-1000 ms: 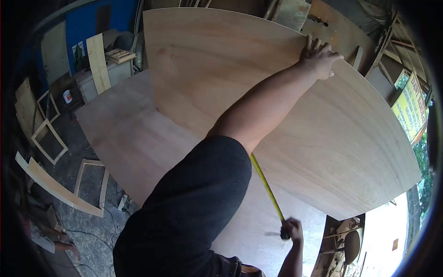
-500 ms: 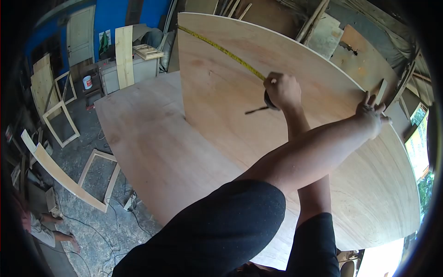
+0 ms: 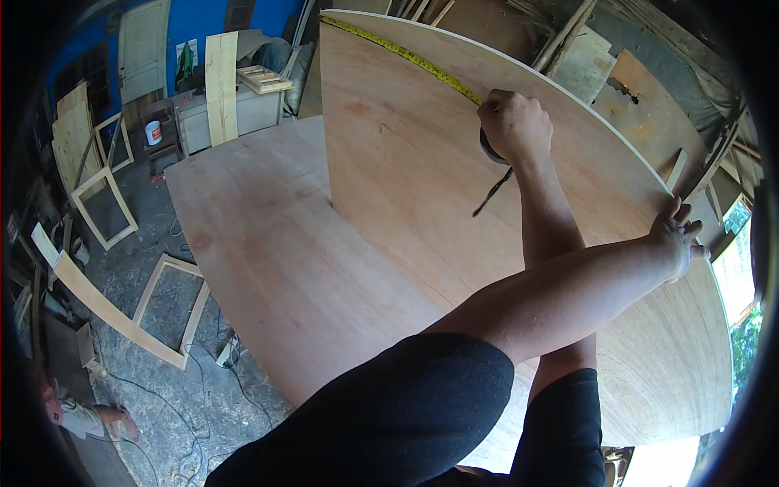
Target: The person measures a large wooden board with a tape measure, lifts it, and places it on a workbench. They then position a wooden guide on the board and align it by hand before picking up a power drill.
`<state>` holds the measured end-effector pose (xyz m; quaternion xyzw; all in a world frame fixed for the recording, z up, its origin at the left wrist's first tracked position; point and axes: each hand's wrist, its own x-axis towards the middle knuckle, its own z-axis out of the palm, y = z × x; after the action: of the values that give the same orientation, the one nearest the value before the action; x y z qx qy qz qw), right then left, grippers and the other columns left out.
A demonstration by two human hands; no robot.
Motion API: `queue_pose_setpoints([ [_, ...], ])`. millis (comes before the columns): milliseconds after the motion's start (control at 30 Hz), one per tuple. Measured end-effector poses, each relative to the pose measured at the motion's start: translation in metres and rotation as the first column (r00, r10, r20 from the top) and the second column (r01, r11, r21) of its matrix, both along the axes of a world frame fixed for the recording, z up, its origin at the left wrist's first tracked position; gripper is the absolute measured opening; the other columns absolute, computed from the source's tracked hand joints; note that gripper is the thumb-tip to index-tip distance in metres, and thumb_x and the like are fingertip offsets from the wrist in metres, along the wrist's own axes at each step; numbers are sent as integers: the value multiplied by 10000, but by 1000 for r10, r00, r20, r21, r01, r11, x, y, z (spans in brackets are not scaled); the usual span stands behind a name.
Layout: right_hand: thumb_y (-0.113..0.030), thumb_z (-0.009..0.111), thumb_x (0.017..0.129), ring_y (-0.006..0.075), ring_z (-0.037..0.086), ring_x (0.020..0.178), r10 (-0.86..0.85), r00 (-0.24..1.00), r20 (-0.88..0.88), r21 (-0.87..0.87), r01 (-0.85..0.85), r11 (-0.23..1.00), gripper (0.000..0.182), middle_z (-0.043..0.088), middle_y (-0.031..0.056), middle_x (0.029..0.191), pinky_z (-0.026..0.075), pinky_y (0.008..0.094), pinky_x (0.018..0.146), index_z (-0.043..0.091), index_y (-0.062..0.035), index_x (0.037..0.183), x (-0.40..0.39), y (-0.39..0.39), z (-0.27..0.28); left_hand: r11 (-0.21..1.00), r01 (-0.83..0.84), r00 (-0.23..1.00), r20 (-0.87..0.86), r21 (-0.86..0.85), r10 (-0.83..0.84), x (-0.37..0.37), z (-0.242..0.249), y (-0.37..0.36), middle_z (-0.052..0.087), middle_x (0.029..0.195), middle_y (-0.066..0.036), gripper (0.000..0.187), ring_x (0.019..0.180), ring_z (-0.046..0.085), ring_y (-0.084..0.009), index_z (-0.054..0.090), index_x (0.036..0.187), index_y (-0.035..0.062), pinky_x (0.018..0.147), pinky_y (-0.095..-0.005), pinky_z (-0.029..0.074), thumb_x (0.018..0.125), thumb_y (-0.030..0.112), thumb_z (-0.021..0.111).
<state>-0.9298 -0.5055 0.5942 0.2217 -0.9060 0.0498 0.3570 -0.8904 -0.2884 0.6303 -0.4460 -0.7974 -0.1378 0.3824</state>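
Observation:
My arms cross, the left forearm lying over the right. My right hand (image 3: 516,126) is closed around a tape measure (image 3: 489,148), mostly hidden by the palm, with a dark wrist strap hanging from it. Its yellow blade (image 3: 406,55) runs along a large plywood sheet (image 3: 422,154) to the sheet's far left corner. On the sheet's long upper edge, my left hand (image 3: 675,242) has its fingers apart and hooked over the rim. Beneath that tilted sheet lies a second plywood sheet (image 3: 268,235).
Wooden frames (image 3: 172,300), a curved wooden strip (image 3: 114,308) and cables lie on the dusty floor at left. Another person's foot (image 3: 122,422) shows at lower left. Beyond stand a cabinet (image 3: 191,130), a leaning plank (image 3: 221,89) and a white bucket (image 3: 152,132).
My right hand has moved up and right with the tape measure, drawing out more blade in view. The strap now swings downward. My left hand sits slightly lower and further right in view.

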Motion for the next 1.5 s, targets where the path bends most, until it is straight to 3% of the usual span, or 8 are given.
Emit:
queue_pose_setpoints([
  [467, -253, 538, 834, 370, 650, 783, -188, 973, -134, 5, 190, 982, 190, 669, 165, 825, 514, 458, 730, 660, -196, 969, 43, 112, -13, 1000, 29, 999, 37, 6, -29, -8, -1, 0, 96, 1553, -59, 577, 1414, 37, -377, 225, 1447, 379, 1102, -569, 20, 907, 359, 428],
  [800, -248, 616, 854, 300, 627, 619, -413, 860, -299, -86, 407, 909, 82, 644, 64, 743, 470, 421, 521, 674, -191, 848, 132, 393, -32, 998, -24, 969, 246, 60, 8, -16, 21, 4, 141, 1535, -84, 560, 1393, 56, -411, 287, 1400, 455, 1102, -565, -3, 878, 658, 283],
  [1000, -197, 536, 892, 305, 639, 685, -608, 710, -355, -90, 622, 778, 120, 650, 129, 771, 479, 407, 592, 651, -162, 879, 174, 619, 16, 982, -181, 936, 314, 47, 158, -45, 30, 29, 115, 1543, -44, 633, 1384, 78, -420, 270, 1399, 471, 1107, -550, 11, 832, 750, 233],
  [1133, -210, 525, 898, 317, 635, 706, -612, 688, -390, -1, 664, 748, 110, 645, 126, 789, 476, 425, 598, 625, -168, 917, 198, 734, 24, 966, -238, 825, 503, -101, 256, -24, 53, 43, 103, 1535, -107, 649, 1403, 49, -392, 226, 1450, 328, 1134, -509, 81, 892, 638, 347],
  [1300, -251, 529, 895, 335, 629, 755, -519, 799, -304, -27, 537, 843, 129, 629, 116, 846, 483, 438, 620, 611, -164, 944, 192, 794, 22, 981, -156, 986, 83, 116, 147, 55, 52, 194, 446, 1354, -171, 513, 1289, 339, -346, 504, 1296, 224, 1068, -489, 250, 919, 546, 369],
  [1400, -277, 531, 896, 346, 626, 757, -411, 853, -321, 3, 435, 900, 168, 628, 111, 869, 494, 444, 639, 625, -166, 981, 191, 810, 22, 987, -53, 993, 113, 154, 35, 51, 62, 311, 478, 1335, -166, 605, 1275, 380, -344, 472, 1332, 194, 1067, -471, 270, 900, 609, 387],
  [1467, -273, 531, 898, 337, 629, 755, -351, 874, -336, 40, 386, 922, 177, 629, 109, 866, 503, 442, 657, 634, -172, 1001, 201, 827, 30, 977, -212, 933, 295, -9, 205, 54, 75, 373, 277, 1500, -35, 579, 1397, 133, -379, 348, 1391, 406, 1112, -552, 27, 889, 665, 223],
  [1500, -258, 535, 897, 329, 633, 738, -346, 881, -323, 59, 384, 922, 170, 628, 109, 853, 508, 432, 639, 636, -165, 998, 210, 837, 39, 970, -243, 919, 326, 28, 221, 39, 72, 399, 400, 1434, -46, 586, 1341, 296, -371, 405, 1348, 435, 1094, -542, 126, 871, 695, 185],
])
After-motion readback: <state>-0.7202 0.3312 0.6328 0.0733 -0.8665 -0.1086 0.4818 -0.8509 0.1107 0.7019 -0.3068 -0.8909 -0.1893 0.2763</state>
